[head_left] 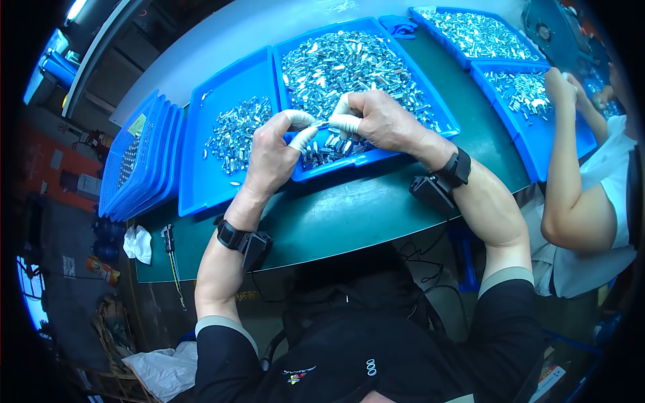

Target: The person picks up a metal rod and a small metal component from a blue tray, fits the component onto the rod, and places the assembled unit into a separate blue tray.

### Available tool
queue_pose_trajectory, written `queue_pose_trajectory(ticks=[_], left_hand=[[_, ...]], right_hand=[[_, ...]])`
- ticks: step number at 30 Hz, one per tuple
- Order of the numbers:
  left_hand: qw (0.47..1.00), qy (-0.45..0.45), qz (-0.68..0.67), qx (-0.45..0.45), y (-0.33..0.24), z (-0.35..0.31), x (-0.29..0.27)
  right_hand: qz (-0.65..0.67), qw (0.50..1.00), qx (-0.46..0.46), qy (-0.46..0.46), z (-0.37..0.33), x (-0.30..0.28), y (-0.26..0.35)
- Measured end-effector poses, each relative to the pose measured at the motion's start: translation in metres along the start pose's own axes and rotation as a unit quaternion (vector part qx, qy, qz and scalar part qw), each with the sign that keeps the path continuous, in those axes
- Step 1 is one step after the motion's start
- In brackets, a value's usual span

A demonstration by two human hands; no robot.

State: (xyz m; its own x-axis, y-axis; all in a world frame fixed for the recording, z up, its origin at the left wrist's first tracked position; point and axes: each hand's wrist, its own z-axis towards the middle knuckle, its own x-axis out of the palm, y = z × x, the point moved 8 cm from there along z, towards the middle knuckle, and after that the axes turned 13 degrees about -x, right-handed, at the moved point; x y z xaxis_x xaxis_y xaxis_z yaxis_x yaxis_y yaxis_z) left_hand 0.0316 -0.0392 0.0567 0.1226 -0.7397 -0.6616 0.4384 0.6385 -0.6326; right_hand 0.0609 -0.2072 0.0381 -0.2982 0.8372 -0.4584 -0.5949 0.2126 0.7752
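Note:
Both hands meet over the near part of a blue tray [376,160] heaped with small shiny metal parts [349,64]. White finger cots cover the thumb and forefinger of each. My left hand [272,151] is closed in a pinch, its fingertips at a small metal part [323,125]. From the other side my right hand [383,121] pinches at the same part. Its exact shape is too small to make out, and the fingers partly hide it. Left of my left hand, a second blue tray [201,158] holds a smaller pile of similar parts [236,131].
Stacked blue baskets [124,178] stand at the left end of the green table [349,215]. A caliper [170,248] and a white cloth [138,243] lie near its front left corner. At right, a co-worker's arm [564,161] reaches over another blue tray [537,151].

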Motion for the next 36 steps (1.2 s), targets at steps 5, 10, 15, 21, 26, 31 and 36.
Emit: queue_pose_trajectory(ticks=[5, 10, 15, 21, 26, 31, 36], left_hand=[[0.999, -0.004, 0.004, -0.032, 0.015, 0.002, -0.023], [0.977, -0.164, 0.114, -0.078, 0.047, 0.013, -0.086], [0.987, -0.024, 0.156, 0.018, 0.015, 0.012, -0.044], [0.955, 0.249, 0.140, 0.084, -0.014, -0.001, 0.033], [0.942, 0.260, 0.179, 0.115, -0.019, 0.003, 0.042], [0.976, 0.193, 0.097, -0.013, 0.000, 0.012, 0.023], [0.973, 0.124, 0.186, 0.048, -0.004, 0.020, 0.016]], right_hand=[[0.036, 0.996, 0.066, -0.037, -0.001, -0.011, -0.010], [0.113, 0.982, 0.009, -0.149, 0.001, -0.024, -0.023], [0.132, 0.977, 0.022, -0.167, 0.000, -0.024, -0.028], [0.132, 0.977, 0.015, -0.168, 0.000, -0.024, -0.025], [0.129, 0.978, 0.012, -0.163, 0.000, -0.023, -0.025], [0.136, 0.977, 0.016, -0.163, 0.000, -0.023, -0.023], [0.124, 0.979, 0.012, -0.159, -0.001, -0.023, -0.024]])
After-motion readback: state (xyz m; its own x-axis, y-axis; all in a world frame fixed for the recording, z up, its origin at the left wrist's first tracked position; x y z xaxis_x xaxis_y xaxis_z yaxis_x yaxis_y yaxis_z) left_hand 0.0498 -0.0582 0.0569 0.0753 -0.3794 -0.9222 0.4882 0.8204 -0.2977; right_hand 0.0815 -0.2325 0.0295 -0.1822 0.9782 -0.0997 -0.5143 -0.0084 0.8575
